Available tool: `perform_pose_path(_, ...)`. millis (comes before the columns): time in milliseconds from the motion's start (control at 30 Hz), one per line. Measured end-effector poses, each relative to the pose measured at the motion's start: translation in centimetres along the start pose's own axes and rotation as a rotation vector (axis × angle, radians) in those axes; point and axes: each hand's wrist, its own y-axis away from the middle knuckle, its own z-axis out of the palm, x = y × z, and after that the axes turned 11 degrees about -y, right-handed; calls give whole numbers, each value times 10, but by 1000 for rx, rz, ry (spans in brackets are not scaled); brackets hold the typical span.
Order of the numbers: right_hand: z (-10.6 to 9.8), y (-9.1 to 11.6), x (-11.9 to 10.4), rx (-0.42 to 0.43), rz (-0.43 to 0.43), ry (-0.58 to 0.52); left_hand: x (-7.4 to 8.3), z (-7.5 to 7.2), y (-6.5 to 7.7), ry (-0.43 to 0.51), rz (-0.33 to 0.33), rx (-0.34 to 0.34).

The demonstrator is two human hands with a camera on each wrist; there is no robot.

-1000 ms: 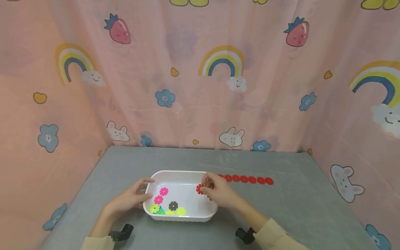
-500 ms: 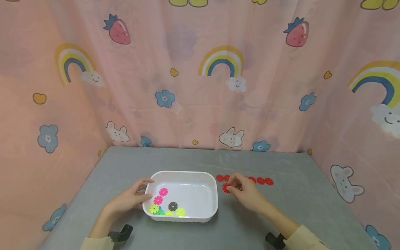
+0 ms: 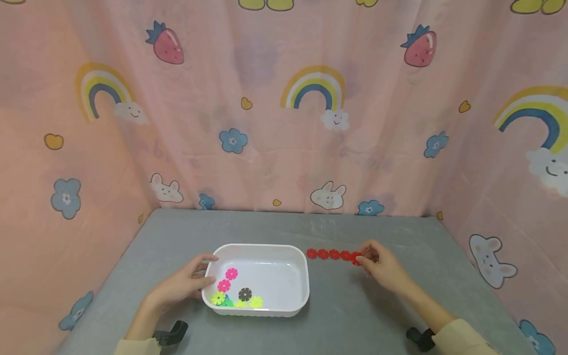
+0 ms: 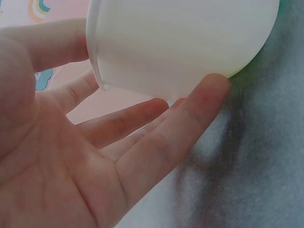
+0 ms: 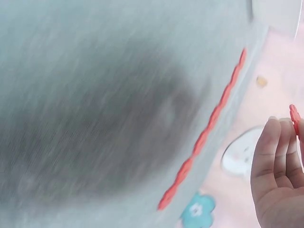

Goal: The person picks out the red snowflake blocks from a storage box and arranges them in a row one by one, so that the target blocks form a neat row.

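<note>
My left hand (image 3: 179,285) holds the left end of a white tray (image 3: 284,281), its fingertips at the rim and outer wall; the left wrist view shows the fingers (image 4: 156,147) spread along that wall. Thumb and fingers of my right hand (image 3: 387,268) pinch a red flower-shaped plastic disc (image 3: 356,259). That disc (image 5: 294,116) is up off the table in the right wrist view. Below it runs a straight row of red discs (image 3: 329,254), lying on the table to the right of the tray. In the head view my right hand hides the row's right end.
Inside the tray, towards its left and front, lie pink discs (image 3: 224,285), a dark disc (image 3: 245,294), and yellow and green discs (image 3: 256,302). The grey tabletop (image 3: 266,227) ends at a pink patterned curtain (image 3: 266,162) behind and at the sides.
My right hand has carried the red disc out of the tray and rightwards, over the right part of the row. My left hand and the tray have stayed nearly in place.
</note>
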Motion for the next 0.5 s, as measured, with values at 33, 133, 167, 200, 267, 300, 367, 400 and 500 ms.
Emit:
perform_pose_path(33,-4,0,2,13,11,-3,0,0,0,1,0,0)
perform_pose_path(133,-16,-1,11,49,44,-4,-1,1,0,2,-1,1)
perform_pose_path(167,-20,0,14,61,51,-8,-1,1,0,1,-1,2)
perform_pose_path(200,-23,-1,18,74,64,-2,-1,1,0,0,-2,2)
perform_pose_path(267,-30,-2,27,97,74,2,-1,1,0,-3,-1,5)
perform_pose_path(300,-34,-2,31,107,82,6,-1,1,0,-4,0,6)
perform_pose_path(367,-40,-3,38,128,93,5,-1,1,0,-4,5,5)
perform_pose_path(400,-44,-4,41,136,103,4,-1,1,0,-3,7,5)
perform_pose_path(500,-54,-5,52,160,127,-11,-1,1,0,2,14,1)
